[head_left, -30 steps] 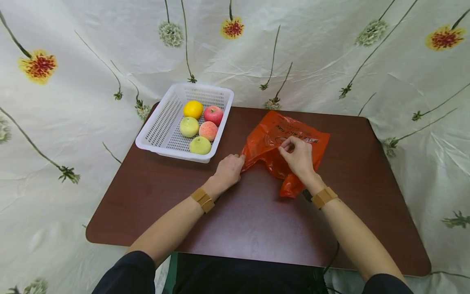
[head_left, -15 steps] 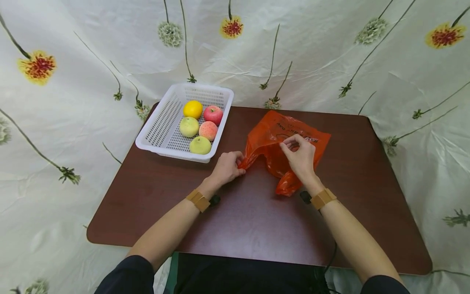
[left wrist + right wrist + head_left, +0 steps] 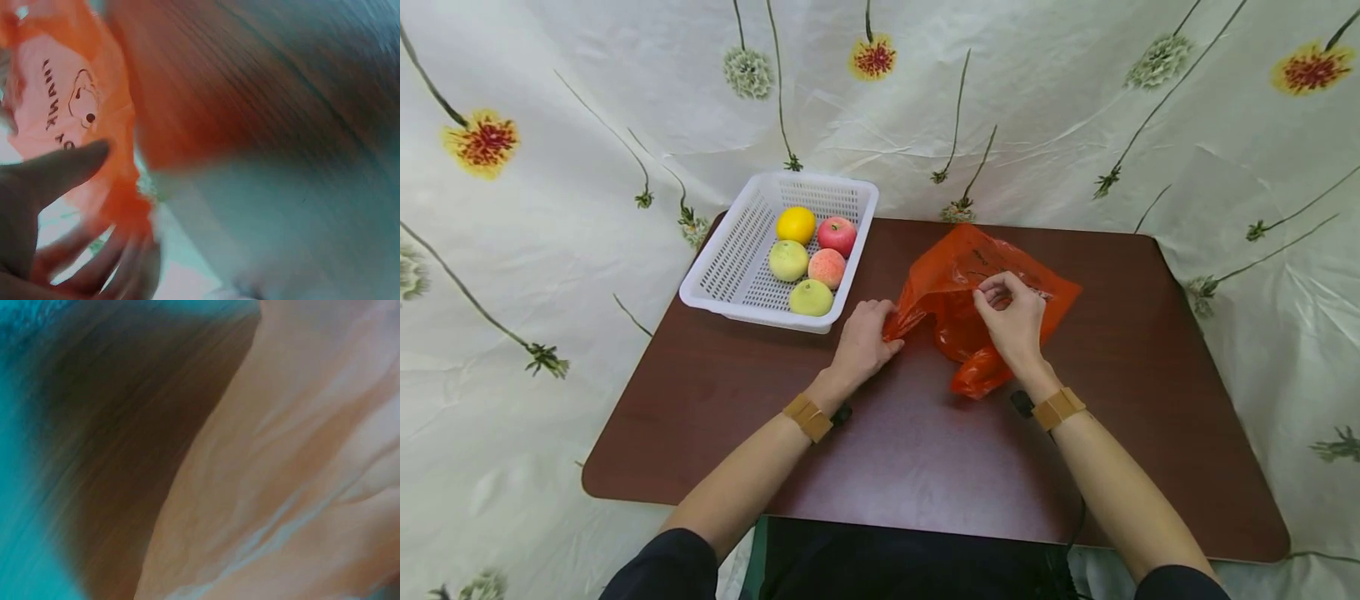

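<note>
A thin orange-red plastic bag (image 3: 955, 271) with dark printing lies partly spread on the table, its near part lifted and crumpled. My right hand (image 3: 1017, 325) pinches the bag's upper layer between thumb and fingertips. At the bag's left corner is my left hand (image 3: 863, 337), thumb and fingers spread apart with the corner between them. In the left wrist view the left hand's thumb (image 3: 75, 164) is straight and well away from the blurred fingers, which touch the bag (image 3: 112, 125). The bag (image 3: 281, 462) fills much of the right wrist view, where the right hand cannot be made out.
A white perforated basket (image 3: 707, 292) stands at the back left of the brown table (image 3: 910, 467). Inside are a yellow fruit (image 3: 796, 225), a red apple (image 3: 837, 236), a peach (image 3: 827, 268) and two pale green fruits (image 3: 788, 260). A flowered cloth (image 3: 1037, 100) hangs behind.
The left hand has shifted slightly and its thumb has come away from its fingers at the bag's corner. The bag's crumpled lower end has moved left. The right hand barely moved.
</note>
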`<state>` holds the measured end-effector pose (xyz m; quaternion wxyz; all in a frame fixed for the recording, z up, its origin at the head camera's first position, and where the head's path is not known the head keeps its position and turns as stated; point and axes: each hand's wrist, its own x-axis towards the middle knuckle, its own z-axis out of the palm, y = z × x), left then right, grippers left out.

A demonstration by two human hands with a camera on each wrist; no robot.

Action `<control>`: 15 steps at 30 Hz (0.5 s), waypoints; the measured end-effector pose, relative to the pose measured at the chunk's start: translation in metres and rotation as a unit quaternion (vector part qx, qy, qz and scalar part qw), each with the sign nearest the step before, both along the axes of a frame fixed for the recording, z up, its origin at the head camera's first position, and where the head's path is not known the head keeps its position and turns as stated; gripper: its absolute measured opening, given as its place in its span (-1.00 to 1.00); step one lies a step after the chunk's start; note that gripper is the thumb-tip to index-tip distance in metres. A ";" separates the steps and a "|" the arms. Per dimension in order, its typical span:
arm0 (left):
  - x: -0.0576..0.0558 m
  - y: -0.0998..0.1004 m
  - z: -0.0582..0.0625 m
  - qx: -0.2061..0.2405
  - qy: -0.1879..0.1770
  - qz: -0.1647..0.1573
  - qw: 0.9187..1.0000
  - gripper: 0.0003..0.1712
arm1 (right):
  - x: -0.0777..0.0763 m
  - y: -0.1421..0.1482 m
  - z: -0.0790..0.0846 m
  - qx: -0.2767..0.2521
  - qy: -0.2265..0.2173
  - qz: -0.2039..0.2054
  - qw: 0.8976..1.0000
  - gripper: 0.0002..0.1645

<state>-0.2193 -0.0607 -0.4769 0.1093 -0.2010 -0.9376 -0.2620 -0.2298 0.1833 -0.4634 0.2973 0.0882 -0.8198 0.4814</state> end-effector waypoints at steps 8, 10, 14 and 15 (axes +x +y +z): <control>0.007 0.031 0.002 -0.075 0.173 -0.156 0.970 -0.49 | -0.001 -0.004 0.004 0.019 0.005 0.021 1.000 -0.84; 0.009 0.039 -0.004 -0.122 0.126 -0.206 0.963 -0.46 | 0.000 -0.004 0.004 0.022 0.007 0.021 1.000 -0.83; 0.012 0.049 -0.019 -0.159 0.003 -0.247 0.956 -0.37 | 0.001 -0.005 0.005 0.014 0.005 0.024 1.000 -0.83; 0.014 0.051 -0.021 -0.144 -0.025 -0.245 0.959 -0.35 | 0.000 -0.004 0.005 0.008 0.004 0.022 1.000 -0.83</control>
